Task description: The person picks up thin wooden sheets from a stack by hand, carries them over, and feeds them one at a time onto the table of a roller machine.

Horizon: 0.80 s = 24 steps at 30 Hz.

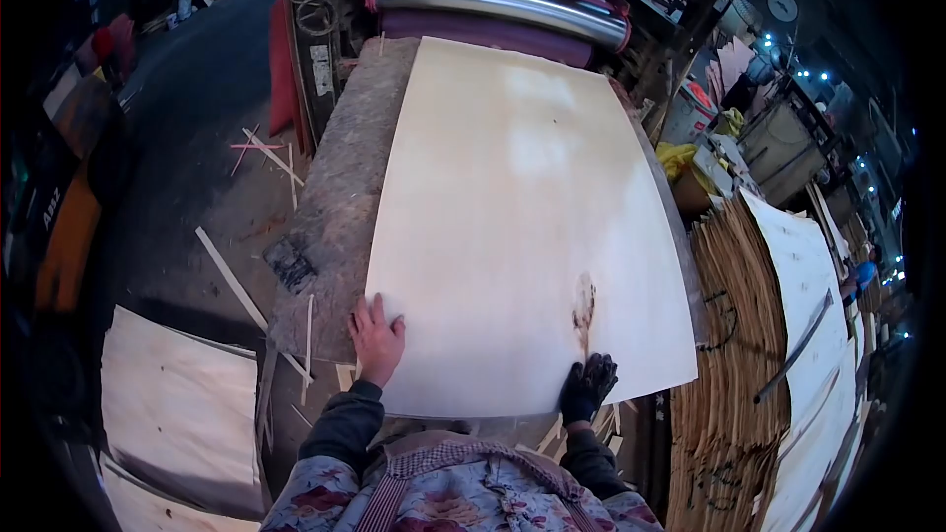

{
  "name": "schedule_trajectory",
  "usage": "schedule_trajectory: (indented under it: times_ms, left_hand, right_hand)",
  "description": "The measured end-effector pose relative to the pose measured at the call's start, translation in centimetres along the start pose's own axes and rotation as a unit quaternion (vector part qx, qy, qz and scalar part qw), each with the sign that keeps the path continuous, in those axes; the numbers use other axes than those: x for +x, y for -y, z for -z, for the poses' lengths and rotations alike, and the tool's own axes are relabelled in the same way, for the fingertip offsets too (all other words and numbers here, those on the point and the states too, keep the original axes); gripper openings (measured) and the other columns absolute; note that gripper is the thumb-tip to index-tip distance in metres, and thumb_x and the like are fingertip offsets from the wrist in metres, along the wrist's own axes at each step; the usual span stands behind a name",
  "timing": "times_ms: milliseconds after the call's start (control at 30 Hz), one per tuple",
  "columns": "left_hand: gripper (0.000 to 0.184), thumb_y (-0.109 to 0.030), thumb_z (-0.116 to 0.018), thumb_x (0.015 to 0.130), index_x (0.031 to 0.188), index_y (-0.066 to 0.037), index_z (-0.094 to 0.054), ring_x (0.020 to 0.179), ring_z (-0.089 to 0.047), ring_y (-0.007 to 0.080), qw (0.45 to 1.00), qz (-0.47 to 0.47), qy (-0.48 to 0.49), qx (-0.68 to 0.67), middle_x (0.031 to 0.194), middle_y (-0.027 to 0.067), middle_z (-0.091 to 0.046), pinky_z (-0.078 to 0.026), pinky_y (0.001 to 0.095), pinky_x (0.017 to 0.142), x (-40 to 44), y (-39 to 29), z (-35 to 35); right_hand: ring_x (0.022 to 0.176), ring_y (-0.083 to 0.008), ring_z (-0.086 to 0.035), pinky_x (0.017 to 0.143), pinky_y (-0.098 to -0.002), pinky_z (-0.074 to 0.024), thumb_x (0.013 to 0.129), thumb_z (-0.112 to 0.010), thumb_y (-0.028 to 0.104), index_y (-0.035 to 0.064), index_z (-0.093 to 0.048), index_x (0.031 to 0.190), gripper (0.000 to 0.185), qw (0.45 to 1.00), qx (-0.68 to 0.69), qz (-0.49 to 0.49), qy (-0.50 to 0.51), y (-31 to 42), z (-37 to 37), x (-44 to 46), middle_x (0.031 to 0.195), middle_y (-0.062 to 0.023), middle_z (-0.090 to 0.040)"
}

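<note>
A large pale wood veneer sheet (pixel 512 227) lies flat in front of me on a worn work table (pixel 340 167). Toward its lower right is a dark knot mark. My bare left hand (pixel 376 337) rests on the sheet's left edge, its fingers spread. My right hand (pixel 588 386), in a dark glove, lies on the near edge just below the knot mark with fingers stretched forward. Beyond the far edge of the sheet stands a machine with a shiny metal roller (pixel 493 8) and a purple roller (pixel 483 32) under it.
To the right rises a tall stack of veneer sheets (pixel 729 365), with a dark bar (pixel 793 350) against a pale sheet. More veneer (pixel 177 404) lies at lower left. Wood strips (pixel 232 281) litter the floor. A bucket (pixel 688 113) stands beyond the table's right side.
</note>
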<state>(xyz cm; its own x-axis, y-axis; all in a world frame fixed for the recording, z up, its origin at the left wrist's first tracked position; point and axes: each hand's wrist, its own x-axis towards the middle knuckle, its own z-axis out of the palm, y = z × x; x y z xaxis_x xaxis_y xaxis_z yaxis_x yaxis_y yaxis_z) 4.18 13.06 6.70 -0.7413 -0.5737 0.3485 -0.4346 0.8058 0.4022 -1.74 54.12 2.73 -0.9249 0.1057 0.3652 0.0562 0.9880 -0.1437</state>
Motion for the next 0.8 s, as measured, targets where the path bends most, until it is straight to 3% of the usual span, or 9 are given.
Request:
schedule_trajectory:
  times_ms: [800]
  left_hand:
    - [0.064,-0.031,-0.065,0.083,0.137,-0.005,-0.044,0.13,-0.039,0.0398,1.0,0.008,0.018,0.001,0.139,0.0231,-0.038,-0.029,0.0552,0.109,0.18,0.06,0.21]
  right_hand:
    - [0.14,-0.0395,-0.028,0.115,-0.0572,-0.0156,0.093,-0.052,0.032,0.0032,-0.053,0.13,0.048,1.0,-0.007,-0.001,0.003,0.21,0.01,0.24,0.146,-0.02,-0.041]
